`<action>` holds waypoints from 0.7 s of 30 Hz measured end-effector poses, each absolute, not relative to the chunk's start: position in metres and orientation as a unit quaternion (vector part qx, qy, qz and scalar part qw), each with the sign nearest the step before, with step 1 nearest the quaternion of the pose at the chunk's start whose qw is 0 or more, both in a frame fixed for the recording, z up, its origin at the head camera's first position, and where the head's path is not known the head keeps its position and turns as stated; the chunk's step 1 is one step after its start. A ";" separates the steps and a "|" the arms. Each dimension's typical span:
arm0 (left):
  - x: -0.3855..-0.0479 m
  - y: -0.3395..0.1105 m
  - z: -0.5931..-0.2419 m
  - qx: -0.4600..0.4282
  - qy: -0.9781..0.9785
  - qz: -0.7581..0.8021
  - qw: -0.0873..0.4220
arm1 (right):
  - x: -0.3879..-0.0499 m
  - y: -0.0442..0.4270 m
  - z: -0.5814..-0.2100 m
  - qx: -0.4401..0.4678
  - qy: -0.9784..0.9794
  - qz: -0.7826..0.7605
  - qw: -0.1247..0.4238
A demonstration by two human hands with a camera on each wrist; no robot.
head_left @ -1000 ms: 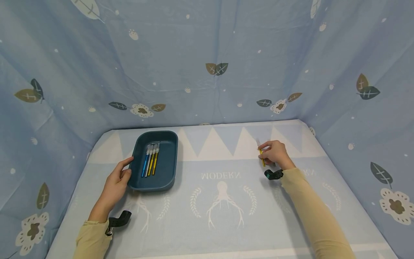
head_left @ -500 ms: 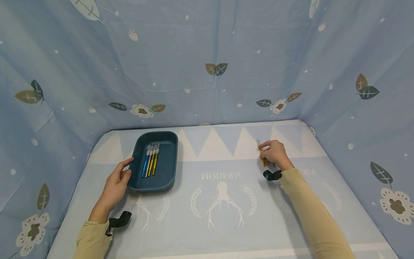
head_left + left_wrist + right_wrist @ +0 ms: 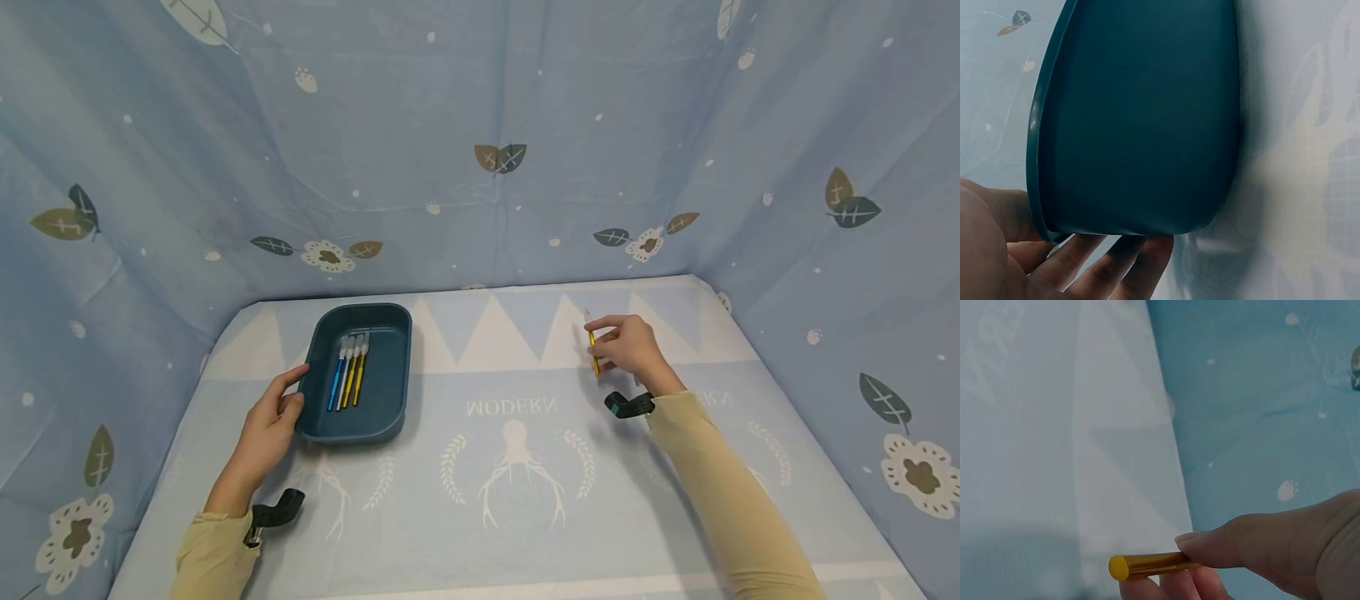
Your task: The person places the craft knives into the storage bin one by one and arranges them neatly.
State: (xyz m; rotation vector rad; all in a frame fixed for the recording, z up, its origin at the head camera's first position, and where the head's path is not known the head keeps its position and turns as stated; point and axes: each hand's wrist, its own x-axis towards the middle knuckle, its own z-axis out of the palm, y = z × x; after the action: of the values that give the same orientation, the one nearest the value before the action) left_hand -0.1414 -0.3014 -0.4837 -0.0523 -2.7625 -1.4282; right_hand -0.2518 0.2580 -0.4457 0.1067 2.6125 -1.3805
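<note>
A dark teal tray [image 3: 390, 383] stands on the left of the table. In it lie several slim craft knives [image 3: 349, 371] side by side, with blue, silver and gold handles and clear caps. My left hand [image 3: 262, 429] holds the tray's left side, fingers against its outer wall in the left wrist view. On the right, my right hand [image 3: 633, 350] pinches a gold craft knife [image 3: 595, 354] between thumb and fingers, just above the table. Its flat handle end faces the right wrist camera. A small grey end [image 3: 637, 380] shows beneath that hand, the rest hidden.
The table [image 3: 517, 550] has a pale blue and white printed cover. Blue patterned curtain [image 3: 420, 125] hangs behind the table and along both sides. A black wrist camera mount [image 3: 279, 508] sits on the left wrist, another mount [image 3: 628, 406] on the right.
My right hand has lifted the gold craft knife slightly and shifted it a little to the left. The left hand and the tray have stayed in place.
</note>
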 end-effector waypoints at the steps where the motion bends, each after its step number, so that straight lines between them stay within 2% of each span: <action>1: -0.142 -0.301 -0.484 -0.016 -0.889 -0.458 0.016 | -0.251 0.256 -0.443 0.031 0.877 -0.470 0.092; 21: -0.141 -0.301 -0.484 -0.011 -0.889 -0.458 0.020 | -0.233 0.228 -0.396 -0.024 0.810 -0.575 0.111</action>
State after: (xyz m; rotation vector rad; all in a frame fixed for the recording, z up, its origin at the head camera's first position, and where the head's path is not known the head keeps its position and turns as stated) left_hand -0.1414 -0.3005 -0.4842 -0.0347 -2.7557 -1.4208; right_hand -0.2330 0.2280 -0.3962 -0.0697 2.3807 -1.6894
